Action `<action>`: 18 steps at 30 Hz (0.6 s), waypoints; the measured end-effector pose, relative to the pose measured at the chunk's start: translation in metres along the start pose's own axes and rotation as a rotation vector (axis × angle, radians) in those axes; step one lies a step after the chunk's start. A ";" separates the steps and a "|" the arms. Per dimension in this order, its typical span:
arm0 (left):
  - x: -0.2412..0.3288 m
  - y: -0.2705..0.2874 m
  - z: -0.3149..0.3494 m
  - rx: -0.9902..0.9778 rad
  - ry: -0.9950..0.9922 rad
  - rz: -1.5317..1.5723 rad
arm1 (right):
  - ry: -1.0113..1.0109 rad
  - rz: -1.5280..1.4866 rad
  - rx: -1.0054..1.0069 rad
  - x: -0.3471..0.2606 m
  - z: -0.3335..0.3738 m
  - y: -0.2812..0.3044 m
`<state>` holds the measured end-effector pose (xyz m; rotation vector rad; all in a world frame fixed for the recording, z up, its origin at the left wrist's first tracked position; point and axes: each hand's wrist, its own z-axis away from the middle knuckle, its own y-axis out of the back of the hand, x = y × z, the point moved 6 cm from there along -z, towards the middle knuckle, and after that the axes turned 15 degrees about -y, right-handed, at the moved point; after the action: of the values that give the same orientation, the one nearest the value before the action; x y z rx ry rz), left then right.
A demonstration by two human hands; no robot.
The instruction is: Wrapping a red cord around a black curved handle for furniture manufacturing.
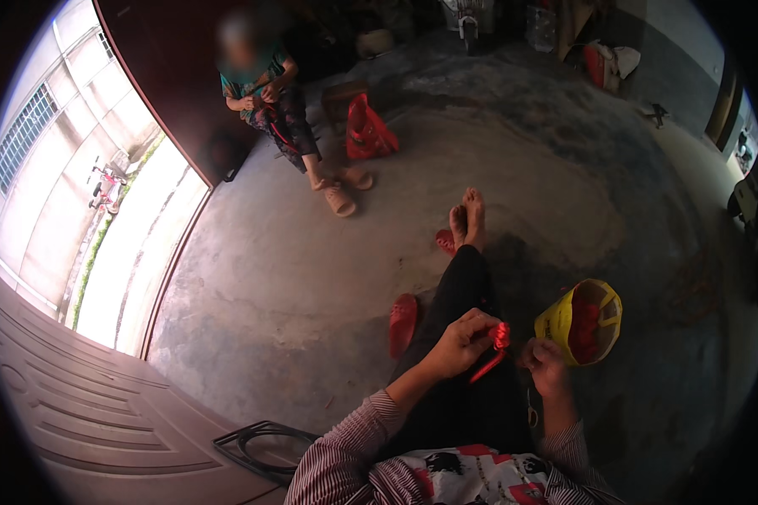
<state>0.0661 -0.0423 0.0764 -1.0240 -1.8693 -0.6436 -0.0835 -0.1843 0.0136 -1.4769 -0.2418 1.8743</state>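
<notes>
Above my lap, my left hand (461, 343) is closed, pinching a shiny red knotted cord (500, 334) between thumb and fingers. A red tail (487, 368) hangs below the knot. To its right, my right hand (547, 364) is closed with its fingertips together, apart from the knot; whatever it may hold is too small to make out. Just below that hand shows a small pale loop (532, 411), perhaps a scissors handle. Beside my right hand stands a yellow bag (554, 322) with red material (592, 328) inside.
My legs (461, 295) stretch forward, feet bare, near two red slippers (403, 324). A person (257, 93) sits at the far left, hands together in the lap, beside a red bag (370, 130). A black folded frame (265, 438) lies at lower left, near the door panel (101, 412).
</notes>
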 end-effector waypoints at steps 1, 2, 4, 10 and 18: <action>0.009 -0.006 -0.004 -0.145 -0.153 -0.285 | 0.001 0.001 0.003 -0.003 -0.003 0.005; 0.009 -0.010 -0.006 -0.240 -0.214 -0.521 | -0.004 0.014 0.108 -0.005 -0.006 0.015; 0.008 -0.016 -0.009 -0.358 -0.267 -0.689 | -0.043 0.107 0.261 -0.008 -0.008 0.029; -0.054 -0.037 0.000 -0.630 -0.248 -1.189 | -0.154 0.640 0.479 0.015 -0.031 0.022; -0.075 -0.049 0.005 -0.518 0.068 -0.913 | -0.305 0.779 0.380 0.025 -0.041 0.001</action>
<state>0.0420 -0.0936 0.0065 -0.3633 -2.1136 -1.7312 -0.0493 -0.1809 -0.0190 -1.0836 0.6112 2.5692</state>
